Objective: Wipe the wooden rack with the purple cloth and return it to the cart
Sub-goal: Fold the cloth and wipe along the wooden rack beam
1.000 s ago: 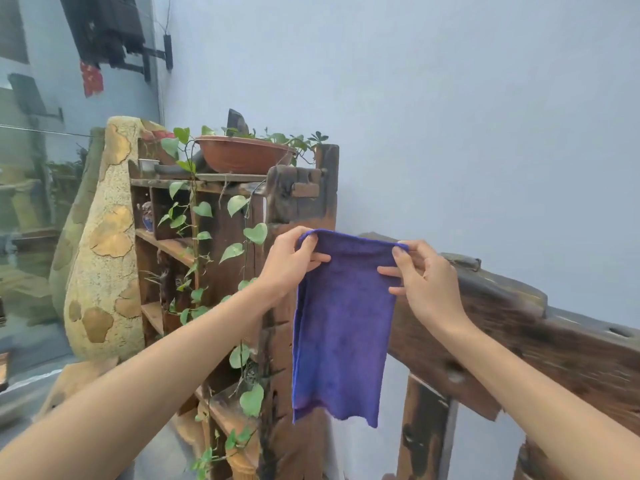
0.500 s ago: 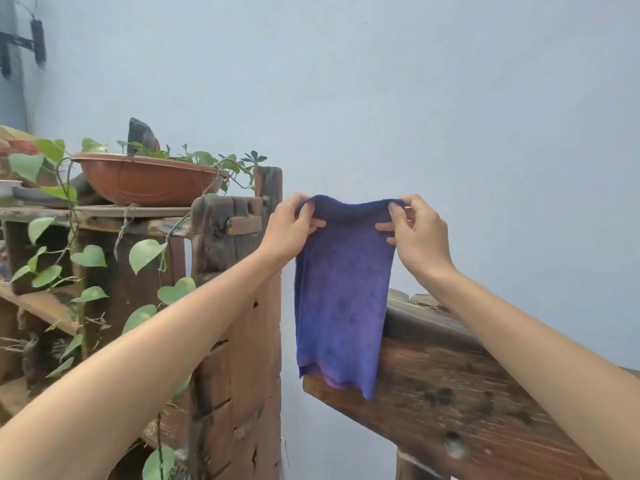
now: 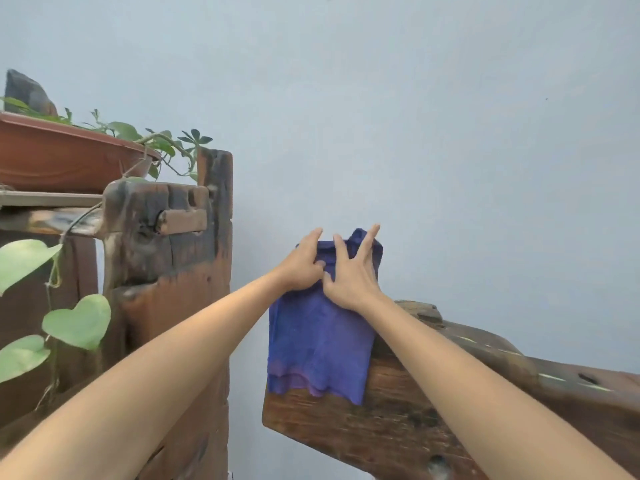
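The purple cloth hangs in front of the end of a dark wooden beam that slopes down to the right. My left hand pinches the cloth's upper left part. My right hand lies against the cloth's top with fingers spread, touching the left hand. The cloth's top edge is bunched between both hands. To the left stands the wooden rack, a weathered post with shelves. No cart is in view.
A terracotta planter with green trailing leaves sits on the rack's top shelf at left. A plain pale blue wall fills the background behind the beam and rack.
My hands have come together, gathering the cloth's top edge that was stretched wide before. The view has tilted up and right, so the rack's lower shelves and the stone vase are out of sight.
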Tool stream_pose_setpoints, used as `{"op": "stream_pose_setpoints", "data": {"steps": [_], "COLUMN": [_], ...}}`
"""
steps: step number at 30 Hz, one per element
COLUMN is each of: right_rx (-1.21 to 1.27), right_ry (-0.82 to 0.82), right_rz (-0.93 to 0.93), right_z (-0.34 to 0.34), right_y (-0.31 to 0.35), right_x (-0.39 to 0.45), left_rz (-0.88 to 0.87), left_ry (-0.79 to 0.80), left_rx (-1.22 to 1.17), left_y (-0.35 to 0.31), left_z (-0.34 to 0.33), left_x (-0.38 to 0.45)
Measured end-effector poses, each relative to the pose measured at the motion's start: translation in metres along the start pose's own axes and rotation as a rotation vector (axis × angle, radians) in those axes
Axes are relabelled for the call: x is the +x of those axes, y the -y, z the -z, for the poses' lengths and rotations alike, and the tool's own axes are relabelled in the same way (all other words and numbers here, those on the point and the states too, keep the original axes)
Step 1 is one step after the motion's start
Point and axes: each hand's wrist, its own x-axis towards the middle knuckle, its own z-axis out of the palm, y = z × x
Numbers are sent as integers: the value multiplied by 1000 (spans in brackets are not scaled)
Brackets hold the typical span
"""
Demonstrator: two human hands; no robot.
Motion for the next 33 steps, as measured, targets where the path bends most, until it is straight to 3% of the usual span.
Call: {"op": "stream_pose_setpoints", "data": {"steps": [3, 7, 12, 17, 25, 33], "right_rx": [33, 5, 21, 20, -18, -125], "right_ry": [273, 483, 507, 470, 452, 394], "right_rz": [-84, 63, 57, 68, 147, 168], "right_z": [-18, -19, -12, -5, 9, 5], "right_y": [-8, -14, -8, -9, -17, -20], "right_x": [10, 16, 6, -5, -27, -26], "left_rz": [46, 97, 168, 89, -84, -212], "left_ry": [126, 197, 186, 211, 617, 423], "left_rx": [13, 61, 188, 270, 296, 611], "left_y": [11, 8, 0, 1, -7, -3], "left_z": [-16, -21, -18, -14, 15, -3], "left_x": [4, -6, -20, -29, -30, -30]}}
